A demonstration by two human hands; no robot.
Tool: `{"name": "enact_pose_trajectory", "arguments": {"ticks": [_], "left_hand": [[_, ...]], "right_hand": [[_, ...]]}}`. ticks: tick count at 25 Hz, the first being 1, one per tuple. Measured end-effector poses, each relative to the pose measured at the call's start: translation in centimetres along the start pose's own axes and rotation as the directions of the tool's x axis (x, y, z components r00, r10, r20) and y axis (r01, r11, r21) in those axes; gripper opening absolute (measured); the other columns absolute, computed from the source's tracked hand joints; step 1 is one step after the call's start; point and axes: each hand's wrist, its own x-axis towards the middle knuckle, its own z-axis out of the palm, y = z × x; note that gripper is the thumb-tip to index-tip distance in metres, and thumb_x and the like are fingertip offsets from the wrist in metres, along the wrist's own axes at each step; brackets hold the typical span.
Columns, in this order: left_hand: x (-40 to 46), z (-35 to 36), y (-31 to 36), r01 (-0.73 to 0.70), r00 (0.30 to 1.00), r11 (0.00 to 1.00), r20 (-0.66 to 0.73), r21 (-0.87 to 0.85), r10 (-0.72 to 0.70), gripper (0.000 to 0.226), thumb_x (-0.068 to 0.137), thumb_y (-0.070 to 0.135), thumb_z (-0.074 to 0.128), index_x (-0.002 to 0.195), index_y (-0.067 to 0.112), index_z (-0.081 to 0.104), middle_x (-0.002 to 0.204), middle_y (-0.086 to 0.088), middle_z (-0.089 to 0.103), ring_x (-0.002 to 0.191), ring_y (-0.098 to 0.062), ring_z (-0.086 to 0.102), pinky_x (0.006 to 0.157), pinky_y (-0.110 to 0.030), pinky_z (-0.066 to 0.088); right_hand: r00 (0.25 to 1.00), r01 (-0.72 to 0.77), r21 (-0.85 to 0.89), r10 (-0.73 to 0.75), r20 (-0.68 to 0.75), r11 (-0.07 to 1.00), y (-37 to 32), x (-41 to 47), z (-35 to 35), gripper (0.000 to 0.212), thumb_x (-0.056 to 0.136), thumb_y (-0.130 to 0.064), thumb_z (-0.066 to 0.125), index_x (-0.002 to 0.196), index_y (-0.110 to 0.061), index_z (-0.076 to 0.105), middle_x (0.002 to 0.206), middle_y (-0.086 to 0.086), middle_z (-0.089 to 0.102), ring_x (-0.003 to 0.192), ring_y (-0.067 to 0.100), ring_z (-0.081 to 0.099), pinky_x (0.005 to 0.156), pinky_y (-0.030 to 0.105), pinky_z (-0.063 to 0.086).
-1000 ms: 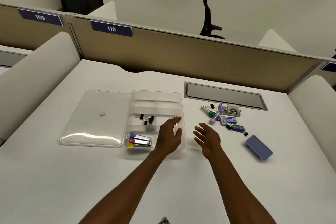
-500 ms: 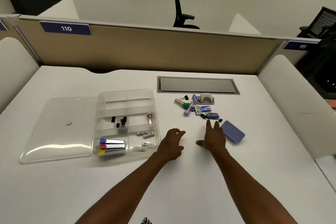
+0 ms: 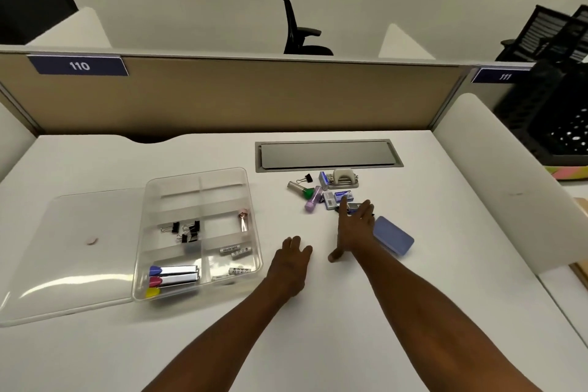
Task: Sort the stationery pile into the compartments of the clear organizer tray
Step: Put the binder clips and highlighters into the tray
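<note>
The clear organizer tray (image 3: pixel 251 219) sits left of centre on the white desk. It holds black binder clips (image 3: pixel 186 231), three markers (image 3: pixel 173 278), small white tubes (image 3: pixel 235 251) and a pink clip (image 3: pixel 243 219). The stationery pile (image 3: pixel 327 192) lies to its right: a hole punch, staple boxes, a purple tube, a green-capped tube, a binder clip. My right hand (image 3: pixel 353 229) stretches out with straight fingers, its fingertips at the pile's near edge. My left hand (image 3: pixel 291 261) rests flat on the desk just right of the tray, holding nothing.
The tray's clear lid (image 3: pixel 63 254) lies flat to the left of the tray. A blue eraser-like block (image 3: pixel 393 235) sits right beside my right hand. A grey cable hatch (image 3: pixel 327 154) is set in the desk behind the pile. A beige partition closes the back.
My left hand has left the tray and dropped to the desk on its right. My right hand has reached forward to the pile. The camera has turned right.
</note>
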Motion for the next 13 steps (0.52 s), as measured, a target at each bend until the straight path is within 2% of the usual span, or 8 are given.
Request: {"name": "enact_pose_trajectory", "arguments": {"ticks": [3, 6, 8, 11, 13], "left_hand": [[0.0, 0.5, -0.5, 0.007, 1.000, 1.000, 0.003, -0.029, -0.007, 0.077, 0.088, 0.014, 0.062, 0.153, 0.018, 0.021, 0.161, -0.013, 0.005, 0.150, -0.031, 0.004, 0.118, -0.039, 0.024], [-0.1, 0.8, -0.8, 0.007, 1.000, 0.998, -0.014, -0.063, -0.008, 0.075, 0.091, 0.014, 0.059, 0.154, 0.021, 0.020, 0.163, -0.010, 0.003, 0.150, -0.028, 0.001, 0.120, -0.037, 0.020], [-0.3, 1.0, -0.7, 0.006, 1.000, 0.997, -0.022, -0.073, -0.008, 0.075, 0.092, 0.014, 0.059, 0.154, 0.021, 0.019, 0.163, -0.010, 0.002, 0.151, -0.028, -0.001, 0.120, -0.036, 0.017], [-0.3, 1.1, -0.6, 0.013, 0.999, 0.997, -0.028, -0.080, -0.015, 0.075, 0.092, 0.015, 0.059, 0.154, 0.021, 0.018, 0.163, -0.010, 0.001, 0.151, -0.028, -0.001, 0.120, -0.036, 0.016], [-0.3, 0.9, -0.6, 0.014, 1.000, 0.997, -0.021, -0.076, -0.016, 0.076, 0.090, 0.016, 0.061, 0.154, 0.021, 0.020, 0.163, -0.010, 0.003, 0.150, -0.029, 0.001, 0.120, -0.037, 0.018]], "right_hand": [[0.999, 0.013, -0.018, -0.013, 0.032, 1.000, 0.3, 0.5, -0.6, 0.165, 0.043, -0.054, 0.094, 0.145, -0.033, -0.035, 0.149, 0.034, -0.034, 0.141, 0.059, -0.015, 0.112, 0.068, -0.001], [0.996, 0.060, 0.015, -0.061, 0.068, 0.998, 0.3, 0.7, -0.7, 0.165, 0.041, -0.053, 0.095, 0.143, -0.039, -0.035, 0.149, 0.033, -0.035, 0.141, 0.060, -0.012, 0.116, 0.064, 0.003], [0.994, 0.092, 0.055, -0.095, 0.059, 0.994, -0.1, 0.5, -0.5, 0.164, 0.041, -0.046, 0.096, 0.144, -0.042, -0.032, 0.151, 0.033, -0.031, 0.143, 0.058, -0.003, 0.117, 0.061, 0.014], [0.991, 0.130, 0.062, -0.130, -0.004, 0.989, -0.8, -0.4, 0.0, 0.161, 0.043, -0.034, 0.099, 0.147, -0.044, -0.024, 0.158, 0.031, -0.013, 0.140, 0.049, 0.031, 0.109, 0.053, 0.039], [0.983, 0.183, 0.080, -0.180, -0.044, 0.980, -0.8, -1.0, 0.5, 0.156, 0.046, -0.028, 0.099, 0.151, -0.042, -0.016, 0.161, 0.026, 0.002, 0.138, 0.043, 0.037, 0.103, 0.048, 0.046]]}}
